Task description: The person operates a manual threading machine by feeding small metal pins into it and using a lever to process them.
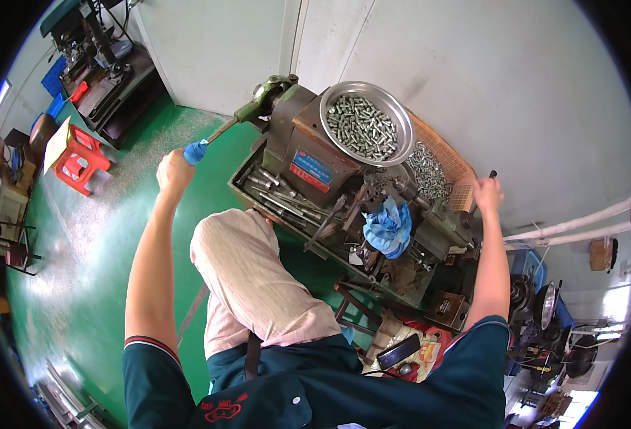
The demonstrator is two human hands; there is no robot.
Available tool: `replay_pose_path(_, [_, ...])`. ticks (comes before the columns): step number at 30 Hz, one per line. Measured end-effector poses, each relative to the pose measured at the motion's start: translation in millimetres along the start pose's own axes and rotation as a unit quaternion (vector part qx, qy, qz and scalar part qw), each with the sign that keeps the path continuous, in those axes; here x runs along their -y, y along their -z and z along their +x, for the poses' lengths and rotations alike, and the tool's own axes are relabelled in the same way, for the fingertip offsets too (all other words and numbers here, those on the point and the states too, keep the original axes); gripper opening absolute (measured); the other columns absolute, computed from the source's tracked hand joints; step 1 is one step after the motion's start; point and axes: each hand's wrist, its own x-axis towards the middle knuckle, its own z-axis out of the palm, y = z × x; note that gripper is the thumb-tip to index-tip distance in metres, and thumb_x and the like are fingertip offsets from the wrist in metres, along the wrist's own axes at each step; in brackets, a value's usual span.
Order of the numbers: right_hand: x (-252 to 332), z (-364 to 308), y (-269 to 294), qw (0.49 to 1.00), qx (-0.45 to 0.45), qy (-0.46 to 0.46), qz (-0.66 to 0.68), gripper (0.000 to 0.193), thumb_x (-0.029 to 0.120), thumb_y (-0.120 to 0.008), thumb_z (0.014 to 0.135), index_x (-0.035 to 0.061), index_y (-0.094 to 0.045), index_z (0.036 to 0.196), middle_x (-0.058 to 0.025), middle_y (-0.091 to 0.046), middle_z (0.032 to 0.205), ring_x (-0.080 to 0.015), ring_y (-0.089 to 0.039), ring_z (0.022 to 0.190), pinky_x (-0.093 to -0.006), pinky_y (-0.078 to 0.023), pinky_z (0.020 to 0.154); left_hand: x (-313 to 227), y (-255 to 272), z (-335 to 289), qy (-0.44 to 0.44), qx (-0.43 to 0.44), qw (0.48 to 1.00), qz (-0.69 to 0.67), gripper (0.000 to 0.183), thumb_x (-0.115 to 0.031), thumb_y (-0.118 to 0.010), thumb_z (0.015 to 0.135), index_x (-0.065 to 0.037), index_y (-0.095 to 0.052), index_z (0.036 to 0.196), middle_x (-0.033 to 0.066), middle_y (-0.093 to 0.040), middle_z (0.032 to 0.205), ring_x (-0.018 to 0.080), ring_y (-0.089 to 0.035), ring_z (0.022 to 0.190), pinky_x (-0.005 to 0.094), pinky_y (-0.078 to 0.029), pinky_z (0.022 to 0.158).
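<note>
My left hand [175,171] is closed around the end of a long lever [222,129], just below a blue wrapping [195,151]. The lever joins the left end of a small bench lathe [297,125]. At the lathe's right end my right hand [487,193] is closed on a handle [493,174] whose dark tip sticks out above the fingers. A steel bowl [328,107] full of short metal pins [362,129] sits on top of the machine. Crumpled blue plastic [388,227] covers part of its middle, hiding what lies under it.
Behind the lathe, an orange basket [437,143] holds more metal pins. Metal rods [283,196] lie in the machine's tray. A phone [398,352] rests near my right thigh. Farther left stand a red stool [79,161] and a drill press [94,43].
</note>
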Motion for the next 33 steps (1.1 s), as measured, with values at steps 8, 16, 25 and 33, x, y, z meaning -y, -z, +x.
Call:
replay_pose_path(8, [-99, -108, -8, 0.994, -0.093, -0.059, 0.011, 0.039, 0.044, -0.044, 0.08, 0.0077, -0.059, 0.084, -0.0061, -0.05, 0.109, -0.0239, -0.036, 0.113, -0.0436, -0.028, 0.09, -8, 7, -6, -0.012, -0.003, 1.0, -0.02, 0.022, -0.008, -0.052, 0.062, -0.01, -0.061, 0.083, 0.017, -0.06, 0.079, 0.0329, -0.057, 0.079, 0.0401, -0.044, 0.069])
replay_pose_path(16, [-97, -150, 22, 0.996, -0.047, -0.069, -0.031, 0.058, 0.055, -0.048, 0.073, 0.0008, -0.049, 0.053, -0.0194, -0.053, 0.058, -0.0377, -0.052, 0.06, -0.0438, -0.04, 0.056, -6, 2, -2, -0.024, -0.015, 0.999, -0.013, 0.022, -0.008, -0.052, 0.063, -0.01, -0.061, 0.083, 0.0173, -0.059, 0.079, 0.0335, -0.056, 0.079, 0.0407, -0.044, 0.069])
replay_pose_path(25, [-93, -156, 24, 0.996, -0.057, -0.057, -0.048, 0.057, 0.055, -0.046, 0.073, 0.0017, -0.053, 0.056, -0.0202, -0.054, 0.058, -0.037, -0.054, 0.06, -0.0442, -0.041, 0.056, -2, -1, -1, -0.037, -0.021, 0.999, -0.001, 0.02, -0.009, -0.052, 0.064, -0.009, -0.061, 0.082, 0.0177, -0.059, 0.078, 0.034, -0.056, 0.077, 0.0411, -0.044, 0.069])
replay_pose_path(33, [-87, -160, 27, 0.993, -0.04, -0.087, -0.065, 0.059, 0.057, -0.044, 0.073, 0.0015, -0.056, 0.059, -0.0212, -0.055, 0.061, -0.0372, -0.054, 0.064, -0.0447, -0.041, 0.058, -5, -1, 0, -0.026, -0.025, 0.999, -0.004, 0.022, -0.008, -0.052, 0.063, -0.011, -0.061, 0.083, 0.0172, -0.059, 0.079, 0.0338, -0.057, 0.078, 0.0408, -0.044, 0.069])
